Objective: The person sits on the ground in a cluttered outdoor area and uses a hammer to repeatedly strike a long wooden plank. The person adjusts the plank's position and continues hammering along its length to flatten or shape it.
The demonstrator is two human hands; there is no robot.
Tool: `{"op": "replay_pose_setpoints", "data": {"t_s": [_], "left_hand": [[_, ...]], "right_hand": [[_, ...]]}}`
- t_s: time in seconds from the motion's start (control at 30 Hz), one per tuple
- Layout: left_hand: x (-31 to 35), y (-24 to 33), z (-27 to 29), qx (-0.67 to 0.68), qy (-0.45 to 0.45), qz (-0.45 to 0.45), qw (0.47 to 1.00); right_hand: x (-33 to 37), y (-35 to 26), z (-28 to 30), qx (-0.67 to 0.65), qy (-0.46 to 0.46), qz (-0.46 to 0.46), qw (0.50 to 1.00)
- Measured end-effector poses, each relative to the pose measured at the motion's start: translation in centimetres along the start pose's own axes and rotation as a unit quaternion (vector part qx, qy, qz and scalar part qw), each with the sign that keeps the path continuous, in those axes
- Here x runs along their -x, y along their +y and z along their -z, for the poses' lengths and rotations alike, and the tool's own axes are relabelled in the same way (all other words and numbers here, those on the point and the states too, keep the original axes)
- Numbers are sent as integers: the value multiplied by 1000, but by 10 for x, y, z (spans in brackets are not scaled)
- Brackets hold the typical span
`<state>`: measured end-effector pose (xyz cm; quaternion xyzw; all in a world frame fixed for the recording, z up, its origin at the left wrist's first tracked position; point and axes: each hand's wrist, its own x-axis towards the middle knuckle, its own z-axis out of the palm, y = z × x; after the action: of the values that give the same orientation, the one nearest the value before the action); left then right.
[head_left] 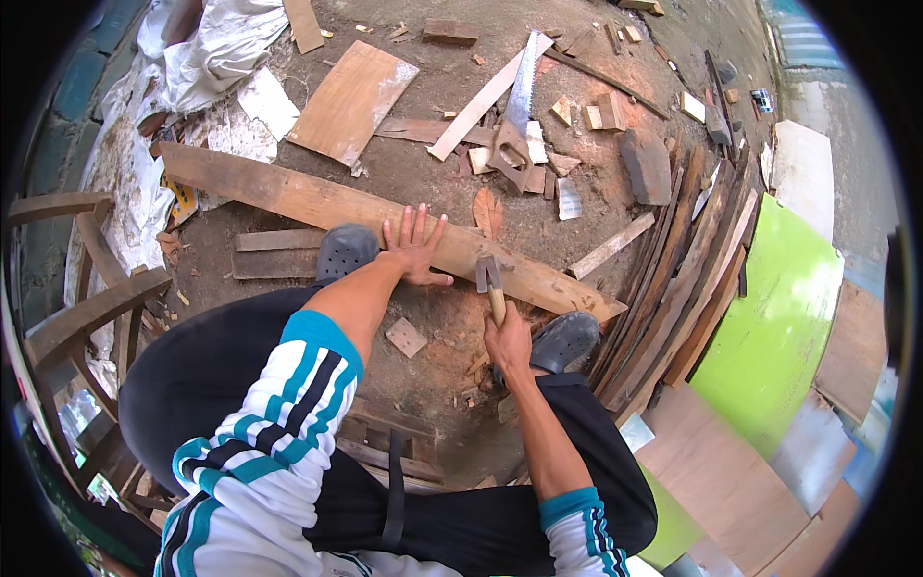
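Observation:
A long wooden plank lies slantwise across the ground in front of me, from the upper left down to the right. My left hand rests flat on its middle with fingers spread. My right hand is wrapped round the wooden handle of a claw hammer. The metal head is over the plank's near edge; whether it touches the wood I cannot tell. My feet, in grey clogs, are by the plank, one on each side of my hands. No nail can be made out.
Beyond the plank lie a handsaw, a plywood board and several offcuts. Long boards are stacked at right beside a green panel. A wooden chair-like frame stands at left, near white sacking.

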<state>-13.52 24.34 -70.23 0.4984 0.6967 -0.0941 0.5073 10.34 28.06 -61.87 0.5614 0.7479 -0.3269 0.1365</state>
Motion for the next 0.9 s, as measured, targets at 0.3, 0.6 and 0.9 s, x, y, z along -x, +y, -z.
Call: {"op": "replay_pose_setpoints", "data": {"t_s": [0.3,0.6,0.9], "left_hand": [[-3,-5,-7,-5,19,-1,1000],[-1,2,2,-10,-14,0,1000],[-1,-10,-4,-1,-3,8,1000]], "right_hand": [[2,-38,62,-170,109,14,979],[-11,-3,6,-146,87,-26,985],[0,7,4,-249,249,50,935]]}}
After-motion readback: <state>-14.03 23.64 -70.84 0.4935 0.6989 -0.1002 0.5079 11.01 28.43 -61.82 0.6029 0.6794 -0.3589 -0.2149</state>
